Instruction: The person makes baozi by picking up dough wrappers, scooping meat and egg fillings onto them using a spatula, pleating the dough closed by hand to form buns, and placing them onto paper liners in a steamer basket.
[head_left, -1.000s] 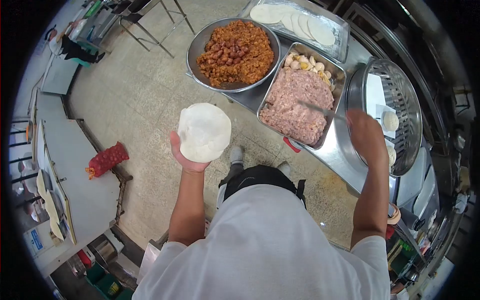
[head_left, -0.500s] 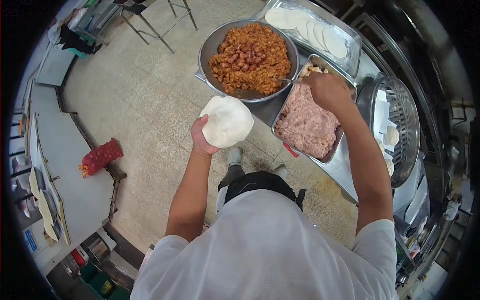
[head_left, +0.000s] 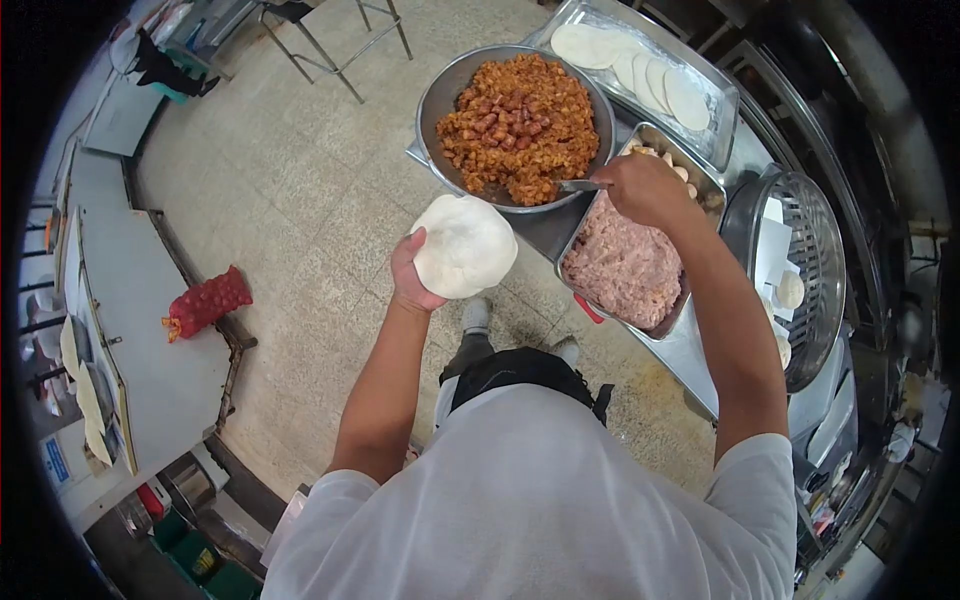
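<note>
A round, flat dough wrapper (head_left: 465, 246) lies across the palm of my left hand (head_left: 414, 277), the thumb over its edge. My right hand (head_left: 645, 186) grips a thin metal utensil, a spoon or spatula (head_left: 580, 185), whose far end rests at the edge of the orange-brown chunky filling (head_left: 560, 130). That filling, topped with reddish sausage pieces (head_left: 510, 122), fills much of a big steel bowl (head_left: 432, 140). Below my right forearm sits a rectangular steel pan (head_left: 572, 275) of pink minced meat (head_left: 625, 255), with pale round pieces at its far end.
Behind the bowl, a metal tray (head_left: 722, 130) carries several flat dough rounds (head_left: 686, 98). On the right stands a perforated steamer tray (head_left: 818, 240) with white papers and a few buns (head_left: 790, 290). A red net sack (head_left: 207, 303) lies at left by the floor; a stool (head_left: 340, 70) stands farther off.
My right hand has moved the utensil slightly toward the filling's near edge. The whole view has shifted a little; my left hand still holds the wrapper.
</note>
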